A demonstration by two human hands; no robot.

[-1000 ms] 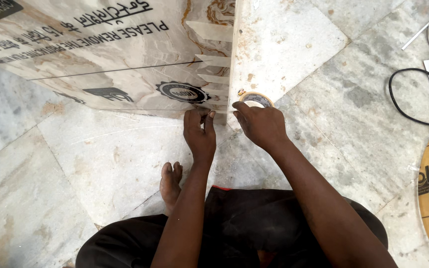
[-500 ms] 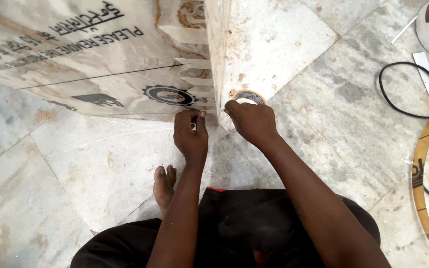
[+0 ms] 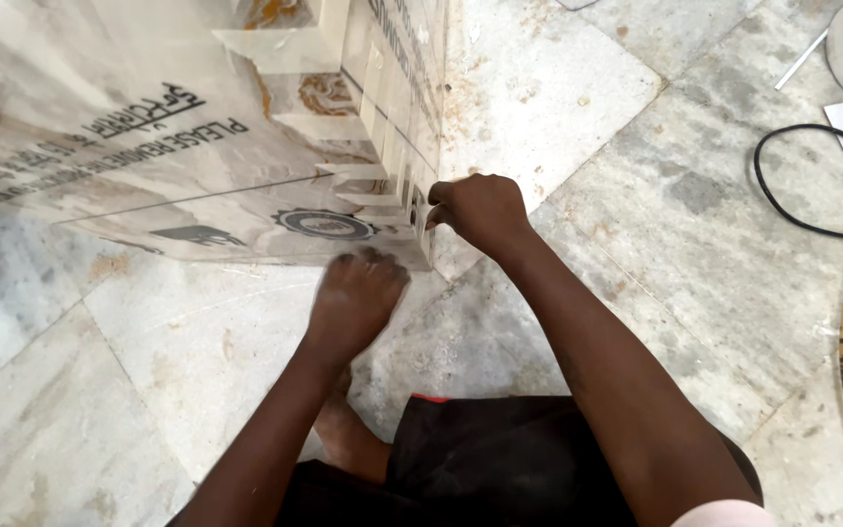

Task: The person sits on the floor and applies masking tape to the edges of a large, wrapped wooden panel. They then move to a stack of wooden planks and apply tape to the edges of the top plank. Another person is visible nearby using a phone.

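Left hand (image 3: 358, 293) presses flat on the box (image 3: 197, 146); right hand (image 3: 475, 210) pinches tape at its corner — pull it taut.

We reach forward with both arms from a low squat, forearms bare and running up from the bottom of the view. Our left hand (image 3: 358, 298) lies palm down, back toward the camera, fingers bent and bunched at their tips; the wrist is nearly straight. Our right hand (image 3: 475, 210) sits higher and further forward, curled into a loose fist, knuckles up, its thumb and fingertips pinched together on the left side. The right forearm slants in from the lower right. Our bare foot (image 3: 348, 434) shows beneath the left forearm.
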